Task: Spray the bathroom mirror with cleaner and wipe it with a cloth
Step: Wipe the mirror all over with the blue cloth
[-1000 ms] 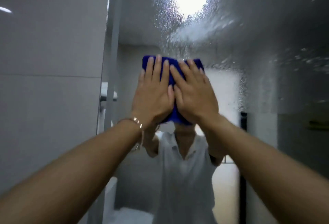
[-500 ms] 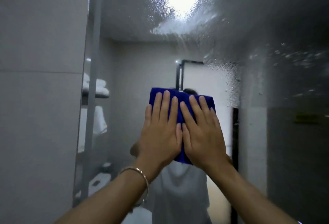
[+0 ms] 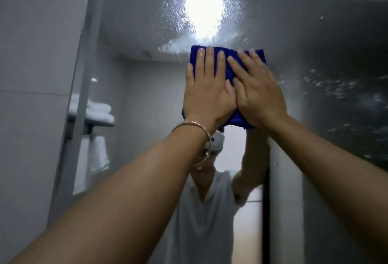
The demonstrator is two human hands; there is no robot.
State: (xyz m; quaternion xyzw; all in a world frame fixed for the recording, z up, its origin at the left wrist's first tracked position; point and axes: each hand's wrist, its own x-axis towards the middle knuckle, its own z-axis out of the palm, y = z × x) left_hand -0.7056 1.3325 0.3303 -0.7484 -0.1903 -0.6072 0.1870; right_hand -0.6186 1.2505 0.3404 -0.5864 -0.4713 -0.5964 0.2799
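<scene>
A folded blue cloth (image 3: 241, 121) lies flat against the bathroom mirror (image 3: 136, 32), just below the bright light reflection. My left hand (image 3: 206, 93) and my right hand (image 3: 258, 93) press side by side on the cloth, fingers spread and pointing up. Spray droplets and white foam (image 3: 178, 47) cover the glass above and left of the cloth, and more droplets speckle the right part (image 3: 327, 87). No spray bottle is in view.
A grey tiled wall (image 3: 31, 74) borders the mirror's left frame (image 3: 84, 74). The glass reflects a towel shelf (image 3: 98, 112), a hanging towel and the person in a white shirt.
Both hands slid the cloth down the mirror, then back up to just under the light reflection. The view has tilted upward with them.
</scene>
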